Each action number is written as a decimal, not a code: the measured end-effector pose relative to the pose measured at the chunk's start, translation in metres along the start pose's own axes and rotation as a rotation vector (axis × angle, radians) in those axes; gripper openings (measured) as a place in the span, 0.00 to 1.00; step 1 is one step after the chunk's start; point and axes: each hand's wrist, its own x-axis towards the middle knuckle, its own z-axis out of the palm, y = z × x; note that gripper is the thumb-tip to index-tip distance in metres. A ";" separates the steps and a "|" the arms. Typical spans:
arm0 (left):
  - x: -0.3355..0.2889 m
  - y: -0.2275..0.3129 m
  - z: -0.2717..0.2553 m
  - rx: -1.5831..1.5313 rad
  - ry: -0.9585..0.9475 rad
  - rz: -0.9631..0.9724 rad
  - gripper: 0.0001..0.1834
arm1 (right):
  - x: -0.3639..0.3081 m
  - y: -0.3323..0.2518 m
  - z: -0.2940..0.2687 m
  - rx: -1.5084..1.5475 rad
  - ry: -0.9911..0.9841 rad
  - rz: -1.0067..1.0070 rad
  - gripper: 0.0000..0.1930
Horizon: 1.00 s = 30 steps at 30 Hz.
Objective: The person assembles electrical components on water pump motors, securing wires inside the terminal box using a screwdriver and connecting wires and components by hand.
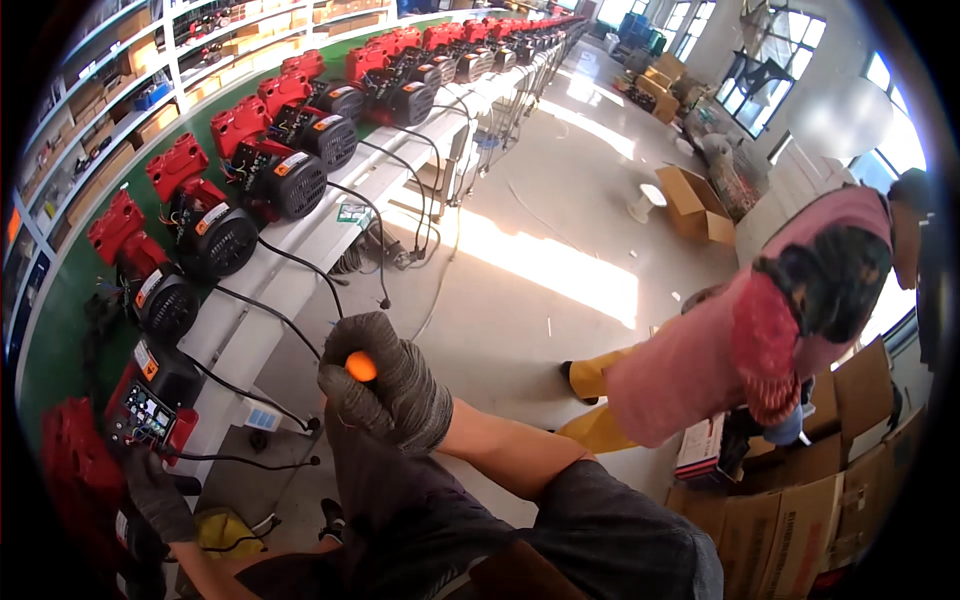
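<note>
The right hand, in a grey knitted glove, is a fist clamped around one orange-ended tool. Only the tool's bright, rounded orange end shows, poking out between thumb and fingers; the rest is hidden inside the fist. The left hand, also gloved in grey, is at the lower edge of one red-and-black machine, to the left of the right hand; whether its fingers grip anything cannot be told. The machine has a dark front panel and an orange-and-white label. Beyond it, similar machines, too many to count, line a long workbench, black cables hanging over its edge. On the floor farther off are one white spool and one open cardboard box. One co-worker in pink bends at right.
</note>
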 end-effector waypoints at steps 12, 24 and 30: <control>-0.034 0.053 -0.025 -0.500 0.013 -0.471 0.11 | 0.054 -0.029 0.033 0.475 -0.143 0.158 0.16; -0.018 0.111 -0.013 0.285 0.135 -0.068 0.09 | 0.050 -0.075 0.053 0.508 -0.178 -0.137 0.19; -0.017 0.110 -0.023 0.314 0.114 -0.073 0.09 | 0.034 -0.086 0.095 0.397 -0.157 -0.222 0.17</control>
